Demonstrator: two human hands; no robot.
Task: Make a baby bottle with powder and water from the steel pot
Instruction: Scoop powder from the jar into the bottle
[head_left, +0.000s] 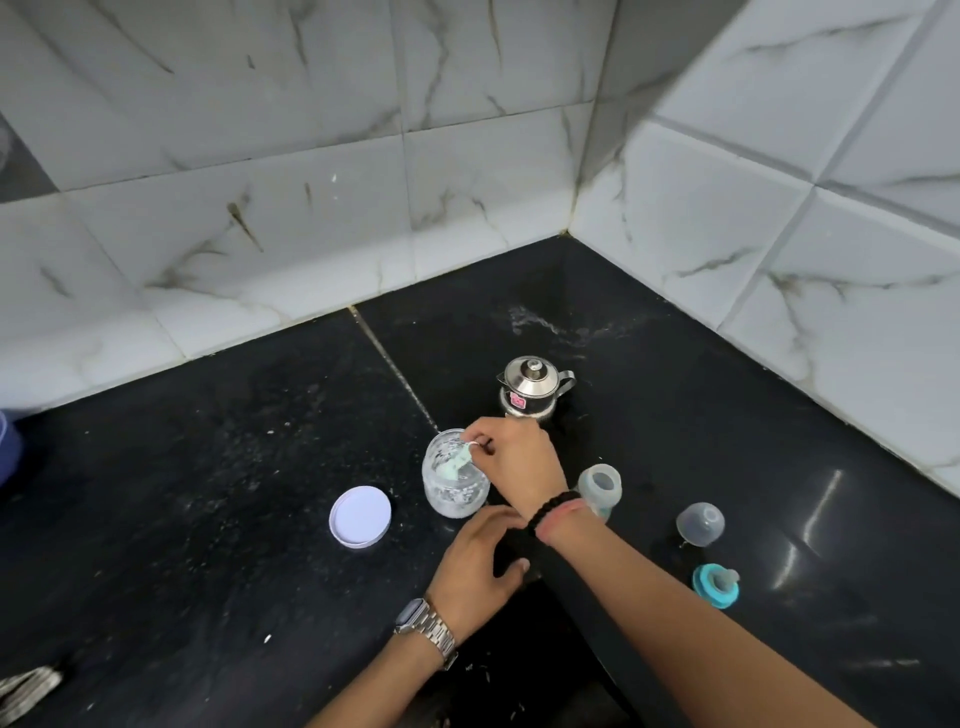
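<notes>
A clear powder jar (451, 486) stands open on the black counter. My right hand (511, 467) reaches over its mouth and pinches a pale green scoop (460, 460) inside it. My left hand (480, 564) rests just in front of the jar, fingers relaxed, holding nothing. The jar's white lid (360, 516) lies to the left. A small steel pot (534, 387) with its lid on stands behind. The open baby bottle (601, 487) stands to the right of my right wrist. A clear cap (700, 524) and a teal nipple ring (716, 584) lie further right.
White marble-look tiled walls (363, 208) meet in a corner behind the pot. The black counter (208, 493) has powder specks on it. A blue object (8, 447) shows at the left edge, and a grey striped thing (26, 691) at the bottom left.
</notes>
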